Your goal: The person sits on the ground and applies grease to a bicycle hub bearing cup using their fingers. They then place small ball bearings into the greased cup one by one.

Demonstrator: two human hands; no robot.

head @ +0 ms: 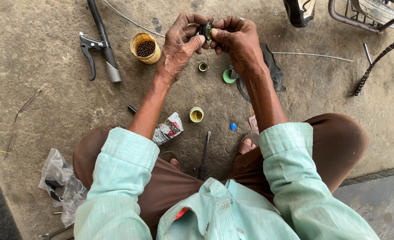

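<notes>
Pale green shirt sleeves [126, 178] and brown trousers [339, 142] fill the near edge, person squatting on a stained concrete floor [50, 111]. Both forearms reach to the far middle, where the left hand [181, 42] and right hand [237, 40] meet around a small round black part w/ a greenish-yellow centre [206, 30]. Fingers of both hands are curled tight, thumb and fingertips pinching the part from either side, held up off the floor (can't tell more about it, too small).

Below the hands on the floor: a small green ring cap [203, 66], a green plastic lid [228, 76] on a dark rubber scrap [272, 73]. Nearer, a small yellow tub of grease [196, 114], a crumpled printed sachet [168, 129], a blue bottle cap [233, 126], a thin metal screwdriver [204, 155] betw. the feet.

Far left: a yellow tin of dark steel balls [145, 47], just right of a black handlebar w/ brake lever [100, 42]. Far right a bike chain [379, 58]. Near left, a clear plastic bag [63, 182]
</notes>
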